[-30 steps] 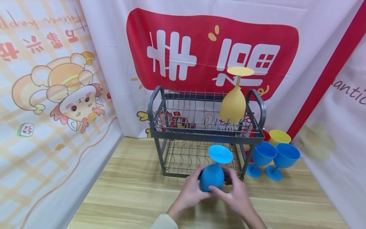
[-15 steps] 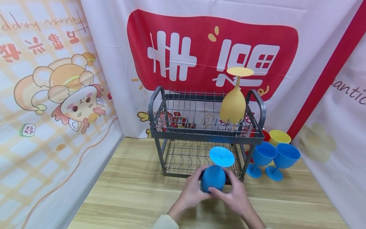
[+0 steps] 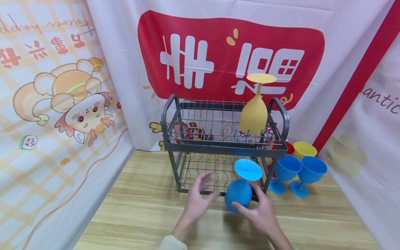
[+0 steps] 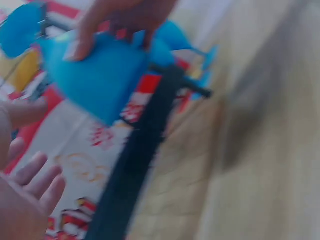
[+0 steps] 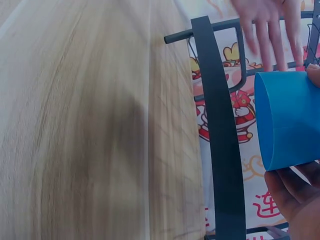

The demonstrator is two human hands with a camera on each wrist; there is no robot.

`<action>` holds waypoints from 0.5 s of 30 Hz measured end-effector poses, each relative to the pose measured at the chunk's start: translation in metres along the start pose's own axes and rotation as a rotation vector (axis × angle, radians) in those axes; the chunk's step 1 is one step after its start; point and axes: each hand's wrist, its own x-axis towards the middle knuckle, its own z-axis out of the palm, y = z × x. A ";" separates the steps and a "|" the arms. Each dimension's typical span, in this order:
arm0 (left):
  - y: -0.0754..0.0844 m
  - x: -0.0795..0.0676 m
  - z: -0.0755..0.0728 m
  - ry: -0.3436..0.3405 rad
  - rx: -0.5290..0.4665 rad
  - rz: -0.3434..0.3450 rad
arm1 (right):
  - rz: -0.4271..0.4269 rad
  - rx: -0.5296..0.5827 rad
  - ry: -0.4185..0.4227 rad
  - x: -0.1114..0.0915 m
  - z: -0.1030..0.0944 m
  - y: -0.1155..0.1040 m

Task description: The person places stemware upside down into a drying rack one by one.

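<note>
A blue plastic goblet (image 3: 238,195) is held upside down, its round foot on top, before the rack's lower front edge. My right hand (image 3: 260,210) grips its bowl from the right, thumb on the near side; in the right wrist view the bowl's open rim (image 5: 265,122) faces the wood. My left hand (image 3: 197,198) is off the goblet, to its left, with fingers spread and nothing in them. In the left wrist view the left fingers (image 4: 42,182) are apart from the goblet (image 4: 95,70). A yellow goblet (image 3: 254,114) stands inverted on the rack's upper tier.
The dark two-tier dish rack (image 3: 225,149) stands on a wooden table (image 3: 137,215) against a printed cloth. Right of it are upright goblets: two blue ones (image 3: 313,169), a yellow one (image 3: 304,149) and a partly hidden red one (image 3: 290,147). Cloth walls (image 3: 103,194) border the sides.
My left hand has let go of the blue goblet and moved left, its fingers spreading. The goblet has shifted slightly right in my right hand.
</note>
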 end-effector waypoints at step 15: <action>0.072 0.047 -0.096 0.566 -0.200 0.146 | 0.109 -0.088 -0.026 -0.003 -0.031 0.012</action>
